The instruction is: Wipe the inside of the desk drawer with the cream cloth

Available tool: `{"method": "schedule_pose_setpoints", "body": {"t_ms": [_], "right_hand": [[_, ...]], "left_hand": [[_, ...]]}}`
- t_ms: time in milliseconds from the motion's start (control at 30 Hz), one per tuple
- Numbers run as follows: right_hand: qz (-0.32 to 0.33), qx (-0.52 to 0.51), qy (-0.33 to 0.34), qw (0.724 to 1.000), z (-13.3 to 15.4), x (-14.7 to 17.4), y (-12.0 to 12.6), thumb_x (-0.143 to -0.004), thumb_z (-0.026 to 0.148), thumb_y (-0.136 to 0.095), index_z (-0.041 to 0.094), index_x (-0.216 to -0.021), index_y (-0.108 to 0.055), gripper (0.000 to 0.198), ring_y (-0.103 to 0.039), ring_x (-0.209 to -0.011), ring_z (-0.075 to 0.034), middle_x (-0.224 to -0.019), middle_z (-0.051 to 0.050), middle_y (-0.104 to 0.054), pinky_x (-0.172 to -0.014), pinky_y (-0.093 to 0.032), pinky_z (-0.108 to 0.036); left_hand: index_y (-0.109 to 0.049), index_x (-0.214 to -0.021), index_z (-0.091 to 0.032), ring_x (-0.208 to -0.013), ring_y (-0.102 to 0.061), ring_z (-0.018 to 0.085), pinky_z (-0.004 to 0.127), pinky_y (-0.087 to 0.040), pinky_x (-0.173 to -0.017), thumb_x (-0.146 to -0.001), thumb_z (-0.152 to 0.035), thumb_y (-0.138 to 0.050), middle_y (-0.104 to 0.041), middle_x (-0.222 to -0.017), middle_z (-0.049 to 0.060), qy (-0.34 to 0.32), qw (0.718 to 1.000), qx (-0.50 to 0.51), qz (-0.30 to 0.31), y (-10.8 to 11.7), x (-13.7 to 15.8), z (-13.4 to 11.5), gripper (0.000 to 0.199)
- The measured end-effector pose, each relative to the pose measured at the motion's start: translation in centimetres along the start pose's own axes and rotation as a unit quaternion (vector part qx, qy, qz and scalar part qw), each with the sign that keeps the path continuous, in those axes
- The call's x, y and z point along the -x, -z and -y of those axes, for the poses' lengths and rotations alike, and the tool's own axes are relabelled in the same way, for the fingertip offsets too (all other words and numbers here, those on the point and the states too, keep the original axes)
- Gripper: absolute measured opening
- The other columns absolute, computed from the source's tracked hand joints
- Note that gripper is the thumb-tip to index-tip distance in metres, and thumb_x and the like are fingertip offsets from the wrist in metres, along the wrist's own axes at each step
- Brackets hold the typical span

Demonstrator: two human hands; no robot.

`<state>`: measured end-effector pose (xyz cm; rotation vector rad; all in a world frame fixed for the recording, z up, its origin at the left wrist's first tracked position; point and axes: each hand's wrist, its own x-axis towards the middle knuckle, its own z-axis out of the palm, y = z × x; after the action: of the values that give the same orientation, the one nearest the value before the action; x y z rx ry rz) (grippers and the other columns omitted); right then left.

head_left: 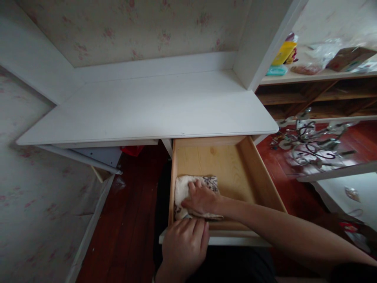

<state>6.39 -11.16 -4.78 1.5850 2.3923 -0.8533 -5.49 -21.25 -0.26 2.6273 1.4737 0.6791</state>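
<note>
A wooden drawer [228, 165] stands pulled out from under a white desk. Inside its front left part lies a cream cloth [182, 188] with a dark pattern, partly folded. My right hand [202, 198] reaches in from the right and presses down on the cloth, its thumb apart and its fingers slightly bent against the fabric. Curled over the drawer's white front edge is my left hand [185, 243], close to the cloth's near corner. The palm of my right hand hides part of the cloth.
The white desktop [153, 106] spreads above the drawer. At right, a chandelier [315, 141] rests low near the red wooden floor [129, 228]. Behind it, a shelf [312, 76] bears a yellow item, plastic bags and a box [350, 58].
</note>
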Motion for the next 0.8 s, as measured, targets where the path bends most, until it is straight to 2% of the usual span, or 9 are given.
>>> {"method": "schedule_pose_setpoints", "body": {"t_ms": [100, 300, 467, 633, 733, 800], "right_hand": [[0.024, 0.009, -0.052, 0.998, 1.4, -0.8, 0.3, -0.081, 0.068, -0.057, 0.015, -0.132, -0.053, 0.073, -0.060, -0.107, -0.037, -0.126, -0.024, -0.054, -0.080, -0.052, -0.049], [-0.008, 0.049, -0.080, 0.996, 0.4, -2.9, 1.7, -0.090, 0.062, -0.051, 0.015, -0.132, -0.050, 0.063, -0.060, -0.110, -0.033, -0.128, -0.022, -0.053, -0.085, -0.052, -0.044], [-0.048, 0.066, -0.117, 0.990, -0.6, -6.9, 2.9, -0.094, 0.059, -0.046, 0.014, -0.134, -0.046, 0.061, -0.059, -0.110, -0.032, -0.131, -0.024, -0.049, -0.085, -0.050, -0.044], [-0.092, 0.061, -0.157, 0.981, -2.3, -10.9, 5.1, -0.100, 0.057, -0.026, 0.013, -0.141, -0.039, 0.062, -0.056, -0.114, -0.031, -0.137, -0.026, -0.045, -0.085, -0.049, -0.044], [-0.113, 0.056, -0.165, 0.978, -2.8, -11.5, 6.2, -0.099, 0.058, -0.021, 0.012, -0.141, -0.040, 0.066, -0.056, -0.114, -0.033, -0.138, -0.027, -0.044, -0.086, -0.048, -0.047], [-0.125, 0.055, -0.154, 0.979, -2.8, -10.8, 6.3, -0.098, 0.062, -0.020, 0.013, -0.139, -0.044, 0.068, -0.053, -0.116, -0.034, -0.137, -0.025, -0.046, -0.089, -0.046, -0.048]], "left_hand": [[-0.056, -0.074, -0.023, -0.057, -0.057, 0.017, 0.033, -0.037, -0.057, -0.092, -0.019, -0.051, -0.060, -0.062, -0.002, -0.003, 1.000, 0.001, -0.001, 0.0, 0.1, 0.0, 0.019], [-0.055, -0.074, -0.023, -0.056, -0.057, 0.017, 0.033, -0.037, -0.056, -0.092, -0.020, -0.051, -0.061, -0.063, -0.002, 0.008, 1.000, 0.010, 0.005, 0.0, -0.1, 0.0, 0.019], [-0.056, -0.074, -0.023, -0.054, -0.057, 0.017, 0.031, -0.039, -0.055, -0.091, -0.020, -0.052, -0.059, -0.060, -0.002, 0.016, 1.000, 0.002, 0.017, 0.1, 0.0, 0.0, 0.018], [-0.057, -0.075, -0.022, -0.055, -0.058, 0.016, 0.029, -0.041, -0.054, -0.091, -0.019, -0.051, -0.060, -0.061, -0.001, 0.021, 0.999, -0.001, 0.029, 0.3, 0.0, -0.1, 0.018], [-0.058, -0.075, -0.022, -0.054, -0.058, 0.016, 0.029, -0.041, -0.054, -0.091, -0.019, -0.051, -0.061, -0.061, -0.001, 0.022, 0.999, -0.003, 0.029, 0.3, 0.0, 0.0, 0.017], [-0.057, -0.075, -0.023, -0.054, -0.058, 0.016, 0.029, -0.041, -0.054, -0.090, -0.019, -0.051, -0.061, -0.061, -0.001, 0.022, 0.999, -0.004, 0.025, 0.3, 0.0, -0.1, 0.017]]}}
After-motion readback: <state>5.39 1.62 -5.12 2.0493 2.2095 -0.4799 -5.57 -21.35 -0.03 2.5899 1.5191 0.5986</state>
